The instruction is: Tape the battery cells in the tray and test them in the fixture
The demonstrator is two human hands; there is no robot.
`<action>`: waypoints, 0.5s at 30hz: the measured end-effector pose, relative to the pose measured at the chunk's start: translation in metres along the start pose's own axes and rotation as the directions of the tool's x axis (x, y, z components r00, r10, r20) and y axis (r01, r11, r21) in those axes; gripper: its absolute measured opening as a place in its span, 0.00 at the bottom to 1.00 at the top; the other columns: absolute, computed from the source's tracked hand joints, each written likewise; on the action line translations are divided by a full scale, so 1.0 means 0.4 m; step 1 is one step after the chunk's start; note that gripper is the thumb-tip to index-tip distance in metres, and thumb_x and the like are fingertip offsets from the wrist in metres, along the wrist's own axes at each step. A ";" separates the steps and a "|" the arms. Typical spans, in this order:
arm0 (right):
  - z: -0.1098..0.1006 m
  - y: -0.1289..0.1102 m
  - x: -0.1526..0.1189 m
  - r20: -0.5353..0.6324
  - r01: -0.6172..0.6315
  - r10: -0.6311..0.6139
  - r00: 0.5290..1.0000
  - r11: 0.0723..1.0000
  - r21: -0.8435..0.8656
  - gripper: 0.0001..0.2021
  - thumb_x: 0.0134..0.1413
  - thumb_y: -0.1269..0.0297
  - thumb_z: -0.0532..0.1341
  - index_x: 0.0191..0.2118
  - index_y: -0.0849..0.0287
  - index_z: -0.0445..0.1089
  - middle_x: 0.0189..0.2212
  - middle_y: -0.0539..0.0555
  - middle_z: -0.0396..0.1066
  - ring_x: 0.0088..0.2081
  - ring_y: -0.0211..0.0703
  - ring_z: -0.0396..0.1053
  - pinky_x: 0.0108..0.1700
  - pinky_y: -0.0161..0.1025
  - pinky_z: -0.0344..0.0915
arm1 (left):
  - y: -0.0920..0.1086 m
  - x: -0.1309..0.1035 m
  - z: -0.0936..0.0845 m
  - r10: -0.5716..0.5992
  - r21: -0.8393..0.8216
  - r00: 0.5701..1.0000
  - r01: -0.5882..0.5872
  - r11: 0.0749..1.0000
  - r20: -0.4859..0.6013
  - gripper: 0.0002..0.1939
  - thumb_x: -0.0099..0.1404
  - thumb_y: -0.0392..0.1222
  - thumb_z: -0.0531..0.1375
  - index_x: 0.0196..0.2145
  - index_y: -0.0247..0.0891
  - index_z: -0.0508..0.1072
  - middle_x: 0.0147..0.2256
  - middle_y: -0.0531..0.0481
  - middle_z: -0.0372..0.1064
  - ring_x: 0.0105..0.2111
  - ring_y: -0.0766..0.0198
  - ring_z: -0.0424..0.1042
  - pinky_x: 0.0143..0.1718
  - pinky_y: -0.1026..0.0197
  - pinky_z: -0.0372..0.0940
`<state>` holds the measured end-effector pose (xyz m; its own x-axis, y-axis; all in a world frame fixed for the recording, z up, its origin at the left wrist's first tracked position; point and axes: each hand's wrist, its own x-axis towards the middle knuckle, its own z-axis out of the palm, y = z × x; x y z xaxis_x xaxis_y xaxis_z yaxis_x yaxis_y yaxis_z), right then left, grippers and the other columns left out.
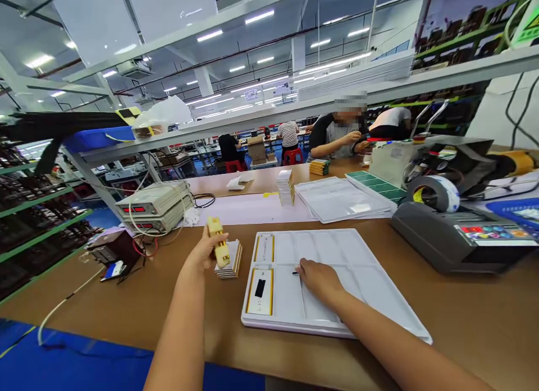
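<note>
From where I stand, the left hand (206,251) is closed around a yellow block (218,242), near a stack of flat packs (234,259); whether they touch, I cannot tell. The right hand (319,280) is over the white tray (387,293), its fingers drawn together, seemingly pinching a small dark piece (295,273). I would advise a light pinch, by the edge, and holding the block high enough that it does not push the stack. Two packs lie in the tray's left compartments; the nearer one (260,304) bears a black patch. The brown table (227,340) carries also a grey machine (446,242) at right and instruments (154,203) at left. Beyond, a co-worker (332,141) sits under bright workshop lamps.
</note>
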<state>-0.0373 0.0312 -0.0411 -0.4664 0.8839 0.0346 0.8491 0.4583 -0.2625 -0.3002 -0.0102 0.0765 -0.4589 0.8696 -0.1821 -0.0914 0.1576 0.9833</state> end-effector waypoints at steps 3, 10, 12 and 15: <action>-0.002 0.005 -0.003 0.000 0.010 -0.010 1.000 1.000 0.018 0.15 0.58 0.60 0.42 0.38 0.59 0.63 0.33 0.56 0.70 0.32 0.46 0.68 0.26 0.36 0.52 | -0.013 0.035 -0.008 0.121 0.490 0.981 -0.032 0.871 -0.151 0.35 0.34 0.32 0.66 0.43 0.43 0.64 0.40 0.45 0.68 0.37 0.54 0.69 0.33 0.57 0.63; -0.004 0.011 -0.002 0.000 0.017 -0.017 1.000 0.998 0.056 0.15 0.58 0.60 0.43 0.38 0.59 0.63 0.33 0.57 0.70 0.33 0.46 0.68 0.27 0.37 0.54 | -0.060 0.100 0.016 0.129 0.762 0.954 0.131 0.634 -0.271 0.28 0.24 0.33 0.67 0.29 0.40 0.66 0.38 0.38 0.68 0.48 0.40 0.60 0.41 0.49 0.56; -0.004 0.012 -0.001 0.004 0.014 -0.014 1.000 0.998 0.064 0.16 0.58 0.60 0.42 0.39 0.59 0.63 0.33 0.57 0.69 0.33 0.46 0.68 0.28 0.37 0.54 | -0.062 0.104 0.024 0.104 0.790 0.955 0.165 0.590 -0.278 0.27 0.23 0.34 0.68 0.25 0.40 0.64 0.36 0.38 0.69 0.46 0.38 0.61 0.41 0.47 0.55; -0.008 0.017 -0.001 0.029 0.017 -0.019 0.999 0.997 0.077 0.15 0.58 0.58 0.44 0.40 0.59 0.63 0.35 0.58 0.69 0.35 0.46 0.67 0.30 0.37 0.55 | -0.057 0.105 0.032 0.078 0.809 0.958 0.188 0.557 -0.276 0.27 0.22 0.37 0.68 0.23 0.40 0.62 0.36 0.37 0.68 0.46 0.36 0.61 0.43 0.43 0.52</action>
<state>-0.0306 0.0344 -0.0398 -0.4897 0.8718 0.0121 0.8193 0.4648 -0.3356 -0.3061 0.0285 0.0467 -0.6906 0.7163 -0.0996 0.5780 0.6295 0.5193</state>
